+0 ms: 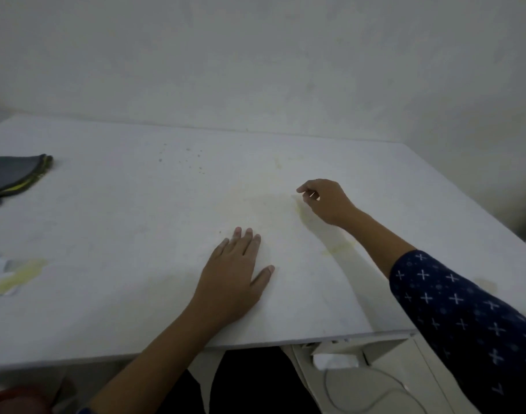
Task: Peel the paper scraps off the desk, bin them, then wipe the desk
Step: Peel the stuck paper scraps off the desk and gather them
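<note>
Here: 1 white desk set against a pale wall.

Far left, toward the back: 1 cloth, grey with a yellow-green edge, folded and lying flat, partly cut off by the frame.

Far left, nearer the front: 1 paper scrap, pale with a yellow smear across it. It lies flat on the desk, also cut off by the frame, well apart from both hands. Scraps clearly seen: 1.

Below the desk's front edge, bottom left: 1 red object, too blurred to identify.

Back centre of the top: a loose cluster of small dark specks.

Hands: 2, both bare.

Left hand, centre front: palm down and flat on the desk. Four fingers are straight and close together, thumb spread to the side. It holds nothing.

Right hand, right of centre and farther back: low over the surface, fingers curled in toward the thumb, tips pointing left. A small pale patch shows between the curled fingers. Cannot tell whether it is a bit of paper pinched there or the desk seen through the gap.

Yellowish stains on the top, 3 counted: one just beneath the right hand, one nearer the front beside the forearm, one faint near the right edge.

Under the desk, right of centre: 1 white adapter with 1 thin cable looping down from it.

Right forearm: 1 dark blue sleeve patterned with white crosses.
</note>
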A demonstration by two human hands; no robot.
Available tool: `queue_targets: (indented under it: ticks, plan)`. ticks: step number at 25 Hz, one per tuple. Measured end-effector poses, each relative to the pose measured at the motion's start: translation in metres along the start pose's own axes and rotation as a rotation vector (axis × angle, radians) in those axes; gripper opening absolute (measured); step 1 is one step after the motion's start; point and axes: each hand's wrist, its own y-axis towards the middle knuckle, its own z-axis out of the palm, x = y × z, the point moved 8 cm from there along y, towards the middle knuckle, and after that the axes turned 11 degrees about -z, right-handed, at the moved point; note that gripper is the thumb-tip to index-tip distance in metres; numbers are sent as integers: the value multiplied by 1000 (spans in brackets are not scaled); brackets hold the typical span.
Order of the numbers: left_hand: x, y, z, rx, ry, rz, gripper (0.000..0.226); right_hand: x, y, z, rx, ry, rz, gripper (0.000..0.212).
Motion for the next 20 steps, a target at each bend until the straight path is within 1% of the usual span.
queue_targets:
  ticks: [3,5,10,13,16,18,20]
  plan:
    - [-2,0,-1,-43,0,-1,84,-6,5,10,264,-26,-80,32]
    - [-2,1,-1,-58,2,0,83,-7,8,14,335,-19,-115,33]
    - [-1,3,1,-46,-8,-5,81,-5,13,9,295,38,-177,21]
    - [-1,4,2,-44,-5,-4,80,-7,5,-5,292,89,-162,16]
    - [-1,4,3,-42,-8,-1,80,-9,-13,-8,356,143,-149,22]
    - [-1,3,2,-48,-10,1,79,-12,-19,-6,321,145,-166,25]
    - [-2,3,1,-49,-14,1,79,-14,-21,-4,239,167,-186,19]
